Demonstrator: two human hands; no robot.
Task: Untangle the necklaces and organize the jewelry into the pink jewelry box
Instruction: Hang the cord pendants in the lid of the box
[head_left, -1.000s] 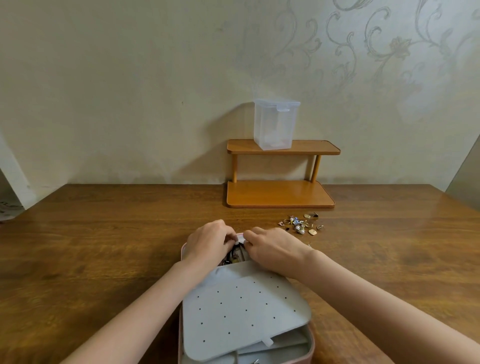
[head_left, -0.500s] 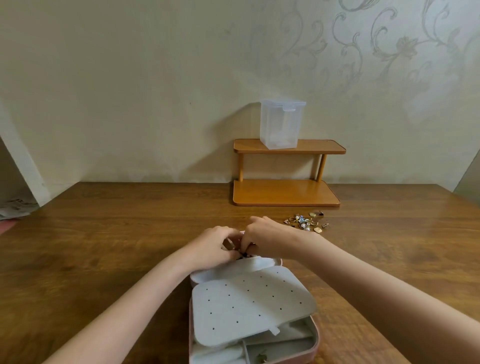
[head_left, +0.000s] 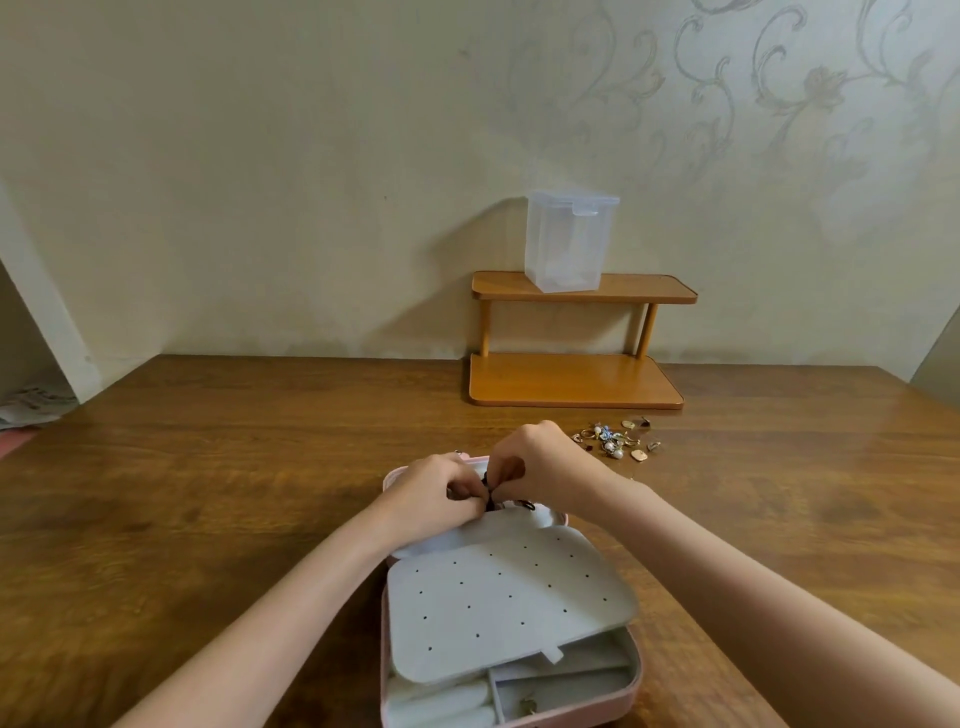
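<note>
The pink jewelry box (head_left: 631, 693) lies open on the wooden table in front of me. A grey perforated panel (head_left: 506, 603) slants over its lower tray. Over the far half of the box, my left hand (head_left: 434, 491) and my right hand (head_left: 540, 462) meet with curled fingers. Between their fingertips they pinch a dark necklace (head_left: 491, 493); part of it trails onto the box lining by the right wrist. Most of the necklace is hidden by the fingers. A small gold piece (head_left: 529, 705) sits in a front compartment.
A loose pile of earrings, rings and pendants (head_left: 615, 441) lies on the table right of my right hand. Behind it a two-tier wooden shelf (head_left: 574, 382) stands against the wall with a clear plastic container (head_left: 569, 241) on top. Papers (head_left: 31, 405) lie beyond the table's left edge.
The camera shifted, so the box sits further right and more of its tray shows. Both hands have drawn together and lifted slightly, fingertips now pinching the dark necklace between them.
</note>
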